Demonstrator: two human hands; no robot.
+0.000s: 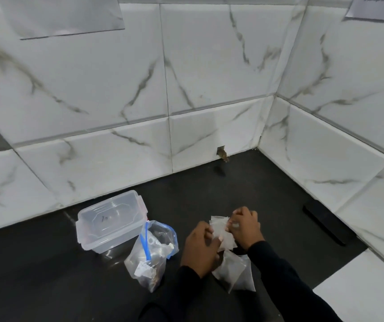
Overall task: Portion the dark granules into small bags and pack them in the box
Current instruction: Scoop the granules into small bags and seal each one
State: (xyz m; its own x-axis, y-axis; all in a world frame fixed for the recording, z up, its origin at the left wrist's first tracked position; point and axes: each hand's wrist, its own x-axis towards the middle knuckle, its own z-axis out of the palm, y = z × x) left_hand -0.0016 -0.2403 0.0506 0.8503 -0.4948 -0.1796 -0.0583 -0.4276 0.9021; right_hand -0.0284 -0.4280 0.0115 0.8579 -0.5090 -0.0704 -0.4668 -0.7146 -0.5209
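Both hands hold a bunch of small clear bags [223, 235] above the dark counter. My left hand [200, 246] grips the bunch from the left and my right hand [245, 226] pinches its top right edge. Under my hands lies another clear bag [235, 270] with dark contents showing through. To the left stands a big zip bag [150, 252] with a blue seal, holding dark granules at its bottom. A clear plastic box [111, 220] with its lid on sits behind the zip bag, near the wall.
The black counter [47, 275] is bounded by white marble-look tiled walls [186, 66] at the back and right. A dark flat strip [323, 225] lies along the right wall. A chipped hole [222, 153] marks the back wall's base.
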